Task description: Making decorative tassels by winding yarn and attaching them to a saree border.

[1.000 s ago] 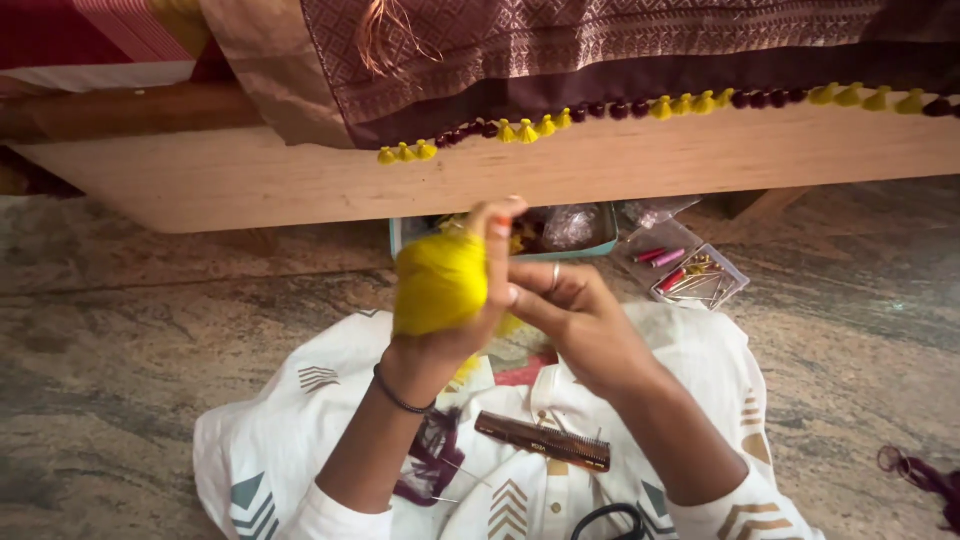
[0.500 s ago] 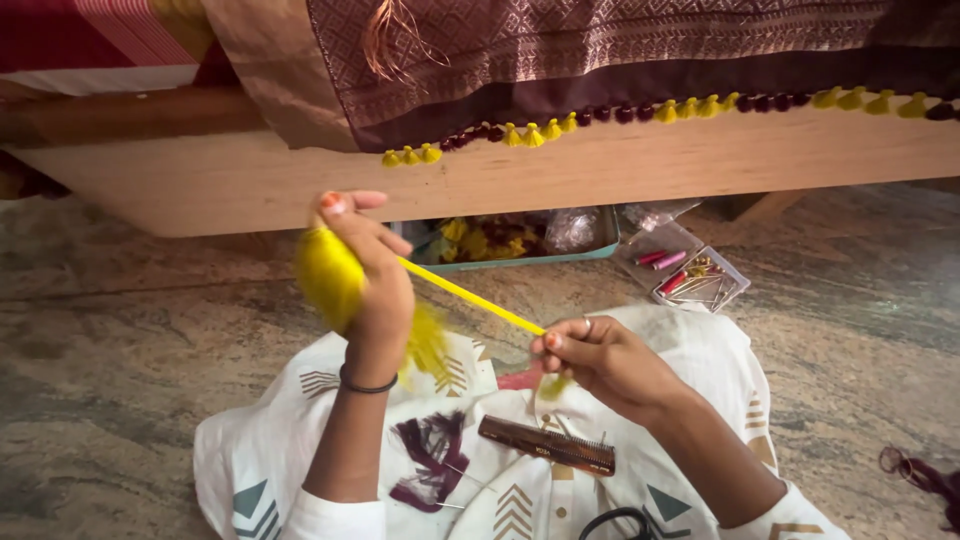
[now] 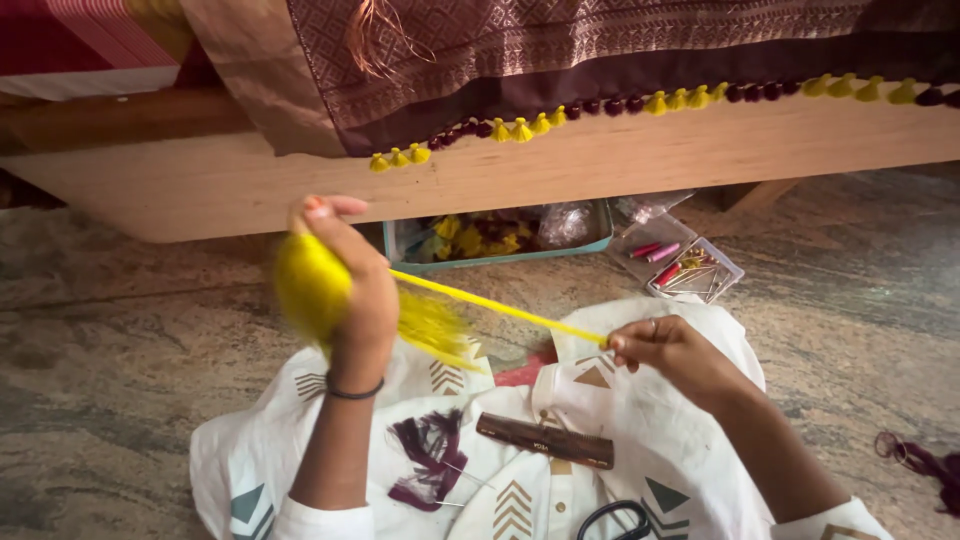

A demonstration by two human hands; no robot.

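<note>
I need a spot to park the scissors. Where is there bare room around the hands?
Bare stone floor lies left of the white cloth, below the wooden frame; another open patch sits right of the pin box. The lap is crowded: maroon threads, comb, scissors. The yellow thread spans between left hand and right hand.

So the left hand is up around 10 o'clock with the fuzzy yellow thread bundle in it. A taut yellow strand runs from there down to the right hand at 3 o'clock. On the white patterned cloth at 6 o'clock: dark wooden comb in the middle, maroon thread tuft to its left, black-handled scissors below it. The teal plastic tray sits at 12 o'clock under the long wooden bench, and the clear plastic box of pins is just right of the tray.
</note>
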